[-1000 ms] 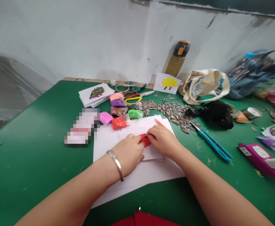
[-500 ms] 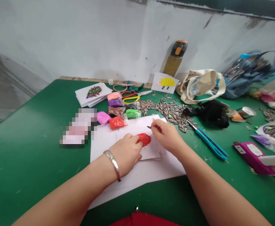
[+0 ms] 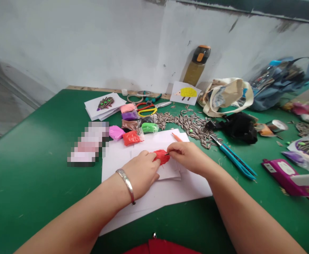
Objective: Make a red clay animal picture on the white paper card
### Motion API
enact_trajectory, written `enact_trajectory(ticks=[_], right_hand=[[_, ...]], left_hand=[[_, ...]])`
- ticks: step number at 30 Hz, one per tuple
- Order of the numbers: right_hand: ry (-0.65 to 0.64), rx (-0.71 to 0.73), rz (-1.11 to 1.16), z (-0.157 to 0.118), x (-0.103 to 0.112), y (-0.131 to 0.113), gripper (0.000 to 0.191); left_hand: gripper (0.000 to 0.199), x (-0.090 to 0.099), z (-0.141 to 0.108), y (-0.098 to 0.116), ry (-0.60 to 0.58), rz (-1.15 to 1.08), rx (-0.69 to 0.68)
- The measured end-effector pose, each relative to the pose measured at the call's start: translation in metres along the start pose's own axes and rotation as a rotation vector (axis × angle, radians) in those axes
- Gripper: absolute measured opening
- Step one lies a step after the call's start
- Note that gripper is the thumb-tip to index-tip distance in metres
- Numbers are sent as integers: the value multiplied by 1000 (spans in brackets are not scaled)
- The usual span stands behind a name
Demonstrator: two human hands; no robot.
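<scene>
Right now, the red patch [image 3: 162, 157], clay by its look, sits on the small white sheet [image 3: 172, 174]. The left hand [image 3: 143, 173], fingers loosely spread, lies over its left edge; pressing hard might smear it. The right hand [image 3: 187, 156] pinches a dark sliver [image 3: 167, 153] against it; a slip could gouge. Beyond, a careless knuckle might scatter the loose striped seeds [image 3: 191, 126].

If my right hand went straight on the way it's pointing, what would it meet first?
Most likely the red patch just beyond your right hand, then your left hand; depth is unclear.
</scene>
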State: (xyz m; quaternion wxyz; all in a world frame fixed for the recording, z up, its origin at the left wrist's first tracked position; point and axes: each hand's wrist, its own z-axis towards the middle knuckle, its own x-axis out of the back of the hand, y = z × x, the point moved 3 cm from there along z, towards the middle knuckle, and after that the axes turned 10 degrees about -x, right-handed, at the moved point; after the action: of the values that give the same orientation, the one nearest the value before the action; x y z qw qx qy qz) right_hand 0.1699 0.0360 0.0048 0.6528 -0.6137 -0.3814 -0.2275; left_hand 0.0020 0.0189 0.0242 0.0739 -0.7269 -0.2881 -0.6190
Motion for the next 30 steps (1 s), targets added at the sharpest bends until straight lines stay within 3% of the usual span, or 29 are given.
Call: enact_trajectory(ticks=[5, 10, 30], right_hand=[[-53, 108, -137, 4, -4, 3, 25], [-6, 122, -176, 8, -11, 9, 25], [67, -58, 52, 12, -12, 12, 19]], left_hand=[[26, 0, 0, 1, 0, 14, -8], [27, -1, 0, -1, -4, -2, 26], [26, -1, 3, 1, -7, 58, 2]])
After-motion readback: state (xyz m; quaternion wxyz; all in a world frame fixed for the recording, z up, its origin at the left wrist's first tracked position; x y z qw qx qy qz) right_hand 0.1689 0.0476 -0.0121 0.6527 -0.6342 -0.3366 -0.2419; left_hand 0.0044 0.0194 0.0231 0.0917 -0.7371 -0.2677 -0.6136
